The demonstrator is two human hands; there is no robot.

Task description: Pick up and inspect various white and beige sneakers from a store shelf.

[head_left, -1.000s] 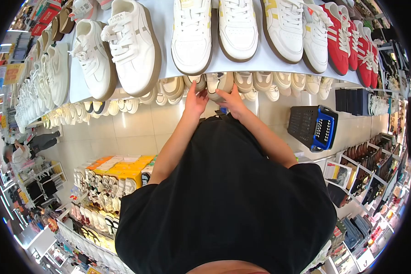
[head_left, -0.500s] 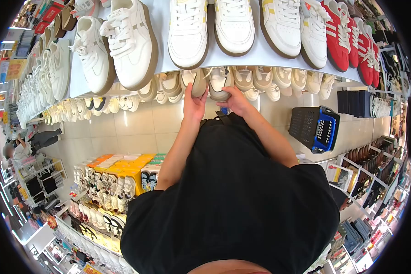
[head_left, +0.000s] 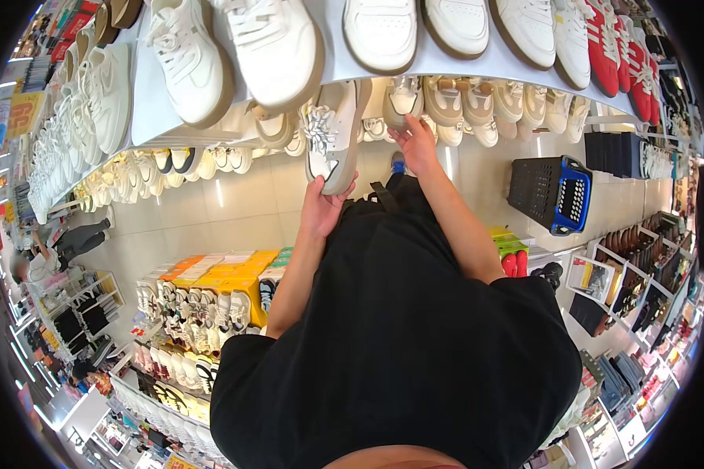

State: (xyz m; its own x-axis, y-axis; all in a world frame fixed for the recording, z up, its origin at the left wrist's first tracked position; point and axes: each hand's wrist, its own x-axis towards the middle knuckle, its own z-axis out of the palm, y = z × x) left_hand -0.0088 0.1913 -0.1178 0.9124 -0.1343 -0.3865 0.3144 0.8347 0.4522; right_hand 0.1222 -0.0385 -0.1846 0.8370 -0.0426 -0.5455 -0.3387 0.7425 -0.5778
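Note:
My left hand [head_left: 326,209] grips a white-and-grey sneaker [head_left: 330,141] by its toe. The shoe is pulled out from the lower shelf, and its laces and dark-edged toe panel face up. My right hand [head_left: 416,147] has its fingers apart, with the fingertips right at the toe of a similar sneaker [head_left: 404,100] on the lower shelf. A row of beige-and-white sneakers [head_left: 477,100] continues to the right of it. Above, large white sneakers [head_left: 379,35] stand on the upper shelf [head_left: 352,72].
Red sneakers [head_left: 602,47] sit at the upper shelf's right end. A black-and-blue shopping basket [head_left: 551,195] stands on the tiled floor at right. Behind me are shoe racks and yellow boxes [head_left: 227,277]. A person [head_left: 62,246] is in the aisle at far left.
My left hand has drawn its sneaker out from the lower shelf towards me. My right hand has let go of the other sneaker, which sits further back. The view has shifted left.

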